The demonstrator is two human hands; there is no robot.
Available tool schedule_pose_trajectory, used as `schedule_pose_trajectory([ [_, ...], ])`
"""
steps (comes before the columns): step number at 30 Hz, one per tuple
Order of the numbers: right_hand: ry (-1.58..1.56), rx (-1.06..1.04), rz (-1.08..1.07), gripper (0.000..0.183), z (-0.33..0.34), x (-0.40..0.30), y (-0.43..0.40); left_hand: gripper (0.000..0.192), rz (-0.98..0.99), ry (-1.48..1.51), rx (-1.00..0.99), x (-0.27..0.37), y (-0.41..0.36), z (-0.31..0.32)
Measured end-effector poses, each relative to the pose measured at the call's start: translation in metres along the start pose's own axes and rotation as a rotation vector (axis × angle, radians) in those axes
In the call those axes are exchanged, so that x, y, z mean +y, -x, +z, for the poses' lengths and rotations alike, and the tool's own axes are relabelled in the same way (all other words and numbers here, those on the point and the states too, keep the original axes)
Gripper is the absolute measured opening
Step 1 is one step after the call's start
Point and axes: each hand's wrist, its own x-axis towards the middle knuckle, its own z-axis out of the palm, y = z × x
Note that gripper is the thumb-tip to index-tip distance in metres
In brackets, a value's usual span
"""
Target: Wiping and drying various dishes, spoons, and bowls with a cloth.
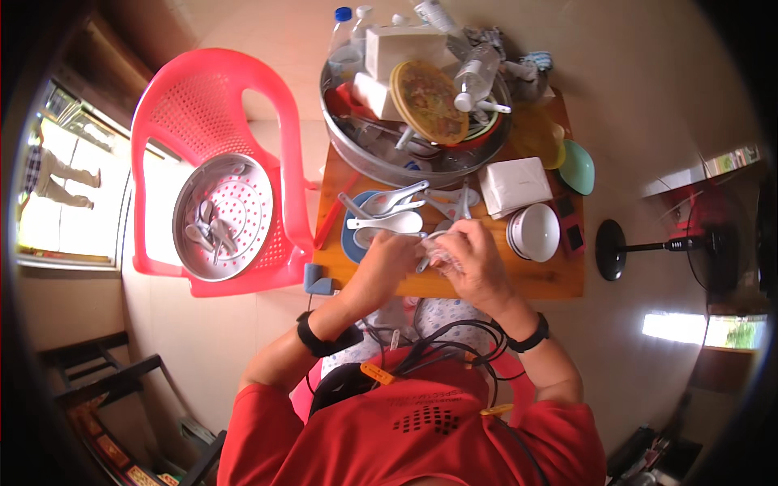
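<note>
My right hand (471, 261) is closed on a crumpled, whitish cloth or wipe at the table's near edge. Beside it, blurred, my left hand (389, 264) reaches to what seems to be a spoon, partly hidden by the fingers. Just beyond my left hand, a blue tray (352, 243) bears several white ceramic spoons (386, 223). More ceramic spoons (465, 200) lie on the wood to the right of the tray. A stack of white bowls (538, 232) stands right of my right hand, with a pack of white tissues (515, 182) behind it.
A large metal basin (364, 161) holds plastic bottles, boxes and a round yellow-rimmed lid (430, 102). On a pink plastic chair (292, 182) at the left rests a metal colander (182, 243) with metal spoons. A green bowl (576, 167) is at the table's right edge. Black cables (425, 343) cross my lap.
</note>
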Motion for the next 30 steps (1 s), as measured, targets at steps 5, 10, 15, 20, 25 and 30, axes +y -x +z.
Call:
schedule_pose_trajectory([
  [5,0.164,-0.010,0.023,0.029,0.007,0.000,0.004,0.026,-0.120,0.215,-0.099,0.011,0.001,0.013],
  [10,0.319,0.063,0.093,0.046,0.001,-0.005,-0.002,0.027,0.040,0.148,-0.088,0.004,0.004,0.011],
  [15,0.119,-0.143,0.205,0.043,0.000,0.010,0.008,0.027,-0.048,0.190,-0.093,0.004,0.006,0.013],
  [20,0.196,-0.020,0.052,0.033,-0.009,-0.005,0.005,0.027,-0.265,0.509,-0.118,0.003,0.004,0.011],
  [25,0.251,0.030,-0.060,0.031,-0.014,-0.010,0.003,0.041,-0.612,0.753,-0.288,0.030,0.002,-0.005],
  [30,0.381,0.018,0.000,0.026,-0.018,-0.004,0.001,0.046,-0.500,0.689,-0.285,0.021,0.002,0.002],
])
